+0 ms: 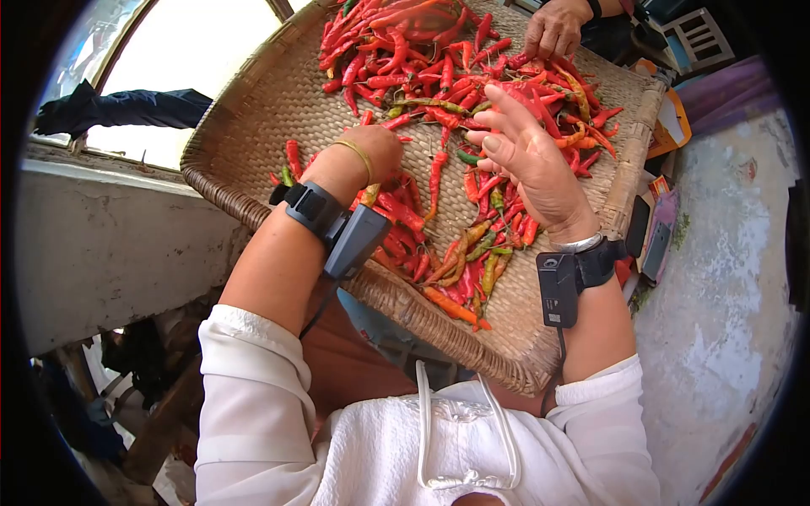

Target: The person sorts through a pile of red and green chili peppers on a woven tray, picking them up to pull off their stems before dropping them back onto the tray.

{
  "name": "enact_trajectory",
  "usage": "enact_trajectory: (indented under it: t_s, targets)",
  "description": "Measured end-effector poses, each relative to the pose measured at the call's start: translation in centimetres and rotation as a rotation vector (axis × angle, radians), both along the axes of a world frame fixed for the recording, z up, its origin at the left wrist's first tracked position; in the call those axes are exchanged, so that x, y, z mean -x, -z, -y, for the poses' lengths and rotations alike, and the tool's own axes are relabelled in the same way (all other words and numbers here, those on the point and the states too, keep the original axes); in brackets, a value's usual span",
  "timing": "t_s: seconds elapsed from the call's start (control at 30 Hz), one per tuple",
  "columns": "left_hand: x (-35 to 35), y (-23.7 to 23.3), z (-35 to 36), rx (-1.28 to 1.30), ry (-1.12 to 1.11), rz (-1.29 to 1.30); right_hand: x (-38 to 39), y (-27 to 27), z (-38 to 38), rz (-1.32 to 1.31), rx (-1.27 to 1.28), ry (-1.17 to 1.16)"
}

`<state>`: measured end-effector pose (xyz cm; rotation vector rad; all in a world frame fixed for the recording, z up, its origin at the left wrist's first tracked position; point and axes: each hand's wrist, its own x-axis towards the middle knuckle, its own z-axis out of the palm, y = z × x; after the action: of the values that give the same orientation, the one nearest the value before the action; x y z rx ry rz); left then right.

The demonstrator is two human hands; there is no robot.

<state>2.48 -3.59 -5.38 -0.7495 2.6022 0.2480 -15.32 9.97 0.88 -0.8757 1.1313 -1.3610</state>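
A wide woven basket tray (523,295) holds many chili peppers, mostly red, with some green, orange and yellowish ones. The main chili heap (422,76) lies at the far side, and a smaller group of chilies (460,270) is near the front rim. My left hand (375,156) is bent down over the left part of the tray, just above red chilies; its fingers are hidden behind the wrist. My right hand (536,173) is raised over the chilies at the right, palm turned inward and fingers stretched out, with nothing in it.
Another person's hand (557,29) touches the heap at the far right rim. A window with a dark folded cloth or umbrella (126,110) and a pale ledge (118,244) are on the left. A worn grey floor (717,278) lies to the right.
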Motion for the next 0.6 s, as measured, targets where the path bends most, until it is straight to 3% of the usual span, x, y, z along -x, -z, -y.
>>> enact_trajectory:
  t_s: [0.07,0.17,0.23,0.3,0.33,0.4,0.43,0.5,0.6]
  targets:
    - [0.2,-0.6,0.6,-0.203,-0.074,0.045,0.3,1.1,0.1,-0.324,-0.192,-0.139]
    - [-0.3,-2.9,1.0,-0.215,-0.021,-0.153,0.2,1.6,0.2,-0.372,-0.237,-0.248]
    - [-0.8,-3.9,2.0,-0.197,-0.066,-0.317,-0.1,1.4,0.0,-0.472,-0.188,-0.204]
    - [-0.5,-5.5,2.2,-0.144,-0.149,-0.481,-0.1,1.8,0.0,-0.776,-0.135,-0.304]
    - [-0.1,-5.6,2.4,-0.140,-0.149,-0.480,-0.2,2.4,-0.1,-0.955,0.029,-0.329]
    - [1.2,-5.6,2.6,-0.037,-0.404,-0.990,-0.9,3.0,-0.3,-1.032,-0.013,-0.460]
    - [1.7,-5.1,2.6,-0.037,-0.406,-0.991,-1.3,3.3,-0.5,-1.108,-0.060,-0.593]
    - [2.5,-5.3,2.0,0.184,-0.298,-1.196,-2.2,3.7,-1.0,-1.107,-0.045,-0.590]
    - [1.1,-4.0,1.3,-0.048,-0.166,-0.619,-3.4,3.9,-1.5,-1.297,-0.124,-0.709]
